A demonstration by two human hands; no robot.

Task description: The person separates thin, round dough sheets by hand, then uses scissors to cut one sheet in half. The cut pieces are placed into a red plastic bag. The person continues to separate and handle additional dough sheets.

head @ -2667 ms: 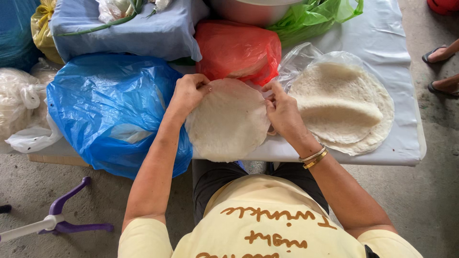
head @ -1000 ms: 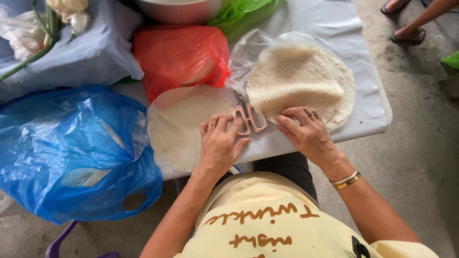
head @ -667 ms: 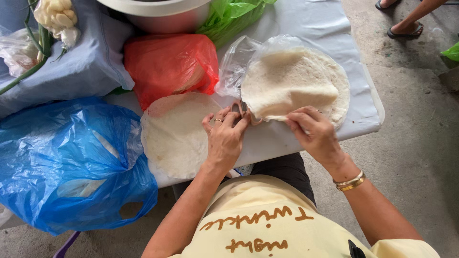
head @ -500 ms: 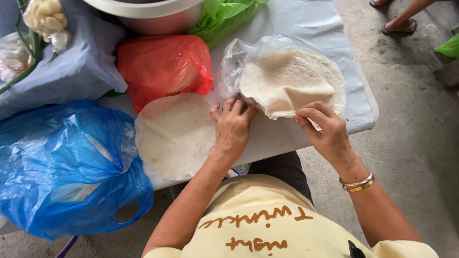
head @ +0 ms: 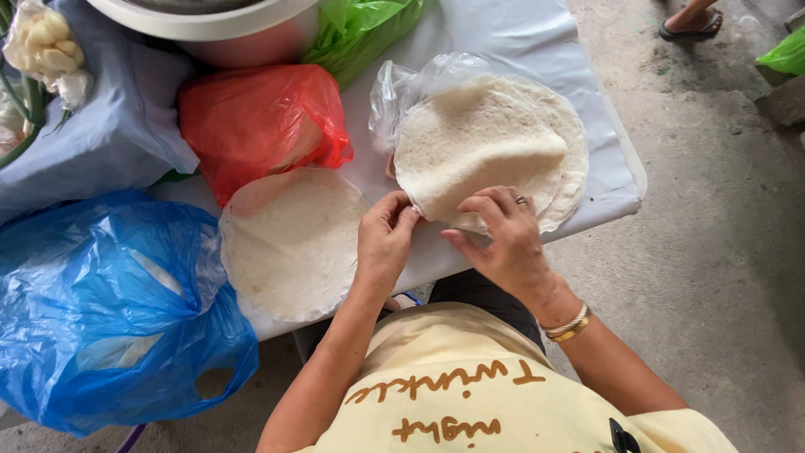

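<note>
A stack of thin round white wrappers (head: 495,138) lies on a clear plastic bag (head: 402,84) on the white-covered table (head: 520,33). The top wrapper is lifted and curled at its near edge. My left hand (head: 384,243) pinches that edge at its left end. My right hand (head: 501,239), with a ring and gold bangles, grips the same edge just to the right. A single wrapper (head: 289,243) lies flat on the table to the left of my left hand, hanging slightly over the front edge.
A red plastic bag (head: 260,122) sits behind the single wrapper and a big blue bag (head: 101,310) to its left. A metal bowl (head: 210,17), a green bag (head: 360,29) and a pale blue bundle (head: 101,126) stand at the back. Another person's sandalled foot (head: 692,21) is far right.
Both hands moved from the single wrapper to the stack and took the top wrapper's near edge. The pink-handled scissors seen a second ago are out of sight.
</note>
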